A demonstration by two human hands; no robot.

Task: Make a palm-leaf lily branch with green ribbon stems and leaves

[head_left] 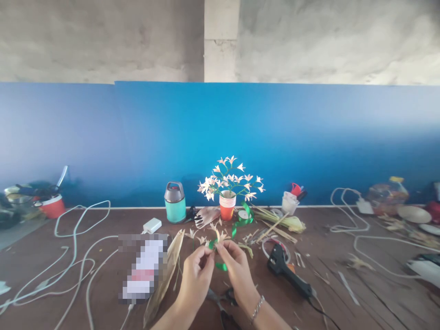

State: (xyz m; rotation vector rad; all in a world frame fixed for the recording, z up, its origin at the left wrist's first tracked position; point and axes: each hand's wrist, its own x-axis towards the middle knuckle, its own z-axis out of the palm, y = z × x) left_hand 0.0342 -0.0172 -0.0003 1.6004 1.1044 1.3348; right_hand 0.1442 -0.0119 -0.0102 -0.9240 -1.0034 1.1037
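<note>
My left hand (195,277) and my right hand (236,270) meet over the brown table, fingers pinched together on a small pale flower stem (216,240) wound with green ribbon (222,266). The ribbon trails back to a green roll (244,215). Behind stands an orange paper cup (227,208) holding a spray of pale paper flowers (228,178). Scissors (222,300) lie under my wrists.
A black glue gun (283,270) lies to the right, its cord running off. White cables (72,256) loop across the left. A teal flask (174,202), dried leaf strips (282,224), a long dry leaf (165,279) and a blurred packet (142,268) lie around.
</note>
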